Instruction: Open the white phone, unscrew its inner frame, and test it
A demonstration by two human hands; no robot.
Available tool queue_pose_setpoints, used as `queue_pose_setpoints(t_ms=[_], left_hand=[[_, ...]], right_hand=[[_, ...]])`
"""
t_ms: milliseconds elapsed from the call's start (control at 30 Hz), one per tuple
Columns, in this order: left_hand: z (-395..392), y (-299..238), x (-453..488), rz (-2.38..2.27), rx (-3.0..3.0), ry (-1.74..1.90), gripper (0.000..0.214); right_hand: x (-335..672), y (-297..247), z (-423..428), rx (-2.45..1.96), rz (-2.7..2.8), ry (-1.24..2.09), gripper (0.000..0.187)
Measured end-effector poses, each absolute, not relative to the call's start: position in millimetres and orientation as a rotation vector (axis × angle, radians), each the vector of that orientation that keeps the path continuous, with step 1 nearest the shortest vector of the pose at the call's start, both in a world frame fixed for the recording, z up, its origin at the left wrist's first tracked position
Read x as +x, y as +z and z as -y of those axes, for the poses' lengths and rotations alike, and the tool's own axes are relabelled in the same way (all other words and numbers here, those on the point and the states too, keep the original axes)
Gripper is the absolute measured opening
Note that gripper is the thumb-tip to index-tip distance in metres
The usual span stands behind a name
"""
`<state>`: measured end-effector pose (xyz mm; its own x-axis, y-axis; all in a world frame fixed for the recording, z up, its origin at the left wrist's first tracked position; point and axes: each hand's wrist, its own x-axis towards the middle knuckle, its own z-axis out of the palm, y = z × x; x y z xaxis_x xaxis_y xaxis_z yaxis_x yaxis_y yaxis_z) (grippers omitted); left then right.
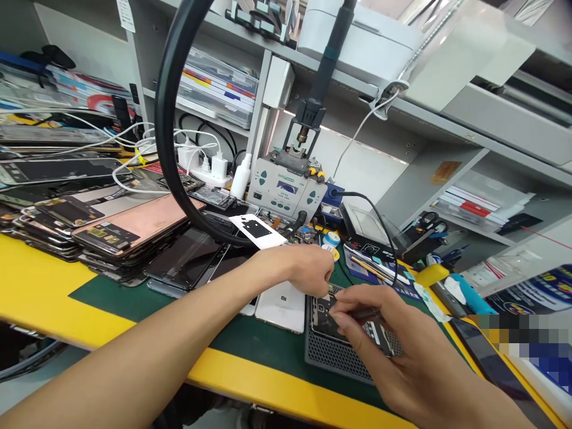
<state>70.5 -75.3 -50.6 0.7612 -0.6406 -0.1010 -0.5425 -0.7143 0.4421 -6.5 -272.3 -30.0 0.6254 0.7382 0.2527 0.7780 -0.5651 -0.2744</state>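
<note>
- The opened phone (322, 317) lay on a grey perforated pad (333, 357), in front of the hot-air rework station (286, 192) and slightly to its right, on the near part of the counter (40, 286).
- The left hand (308, 269) was curled shut, its fingertips pressed on the phone's corner nearest the station. That bracing looked right, as the pad alone would probably let the body slide.
- The right hand (402, 357), on the side of the phone away from the station, had thumb and fingers drawn together over the exposed board. I could not tell whether a tool or a small part sat between them.
- The work looked fine and close, so it likely called for small fingertip moves with the heel of the right hand resting on the pad for steadiness.
- Force probably belonged straight up or down on connectors, never sideways, since thin flex cables tear easily.
- A white Xiaomi phone (281, 307) lay face down in front of the station, just beside the pad. It was close enough that the left wrist could nudge it.
- The station's thick black hose (163, 119) arched up to the station's left, above the left forearm, so that elbow was best held low.
</note>
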Motion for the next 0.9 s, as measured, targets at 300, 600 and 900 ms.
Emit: queue_pose_setpoints(t_ms=[300,600,900], left_hand=[[75,-52,71,0.928,2.553,-0.336,0.017],[74,-50,68,0.916,2.555,-0.347,0.012],[75,-49,68,0.885,2.549,-0.376,0.009]], right_hand=[[-7,-31,276,-2.491,1.104,-0.091,0.017],[-4,-33,273,-2.492,1.098,-0.115,0.015],[2,-25,260,-2.644,1.045,-0.159,0.008]])
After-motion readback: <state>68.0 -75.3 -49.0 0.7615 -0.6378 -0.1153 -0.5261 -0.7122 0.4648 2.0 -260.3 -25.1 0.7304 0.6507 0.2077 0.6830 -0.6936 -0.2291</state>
